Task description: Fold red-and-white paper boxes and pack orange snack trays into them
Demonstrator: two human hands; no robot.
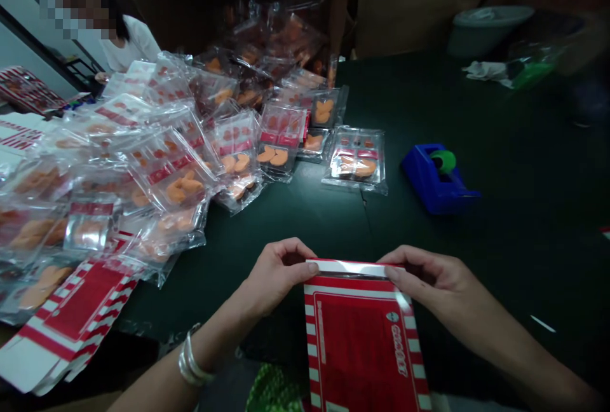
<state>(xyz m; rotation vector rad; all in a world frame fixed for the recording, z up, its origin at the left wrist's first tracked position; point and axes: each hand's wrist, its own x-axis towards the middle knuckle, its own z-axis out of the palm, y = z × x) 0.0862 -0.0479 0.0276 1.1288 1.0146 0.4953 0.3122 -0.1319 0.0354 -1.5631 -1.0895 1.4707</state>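
A red cardboard box (359, 342) with white stripes down its sides lies in front of me, its white-edged end flap folded over at the far end. My left hand (281, 267) pinches the flap's left corner, thumb on top and fingers behind. At the right corner my right hand (424, 275) grips the same edge, thumb pressed on the flap and fingers curled behind it. A narrow dark gap shows beneath the flap. The box's near end runs out of the picture.
Clear packets of orange pieces (183, 186) are heaped at the left, with one packet (358, 157) apart. Flat striped boxes (81, 310) lie front left. A blue tape dispenser (436, 183) with green tape stands beyond my right hand. A grey bin (488, 30) and a person (131, 43) are farther back.
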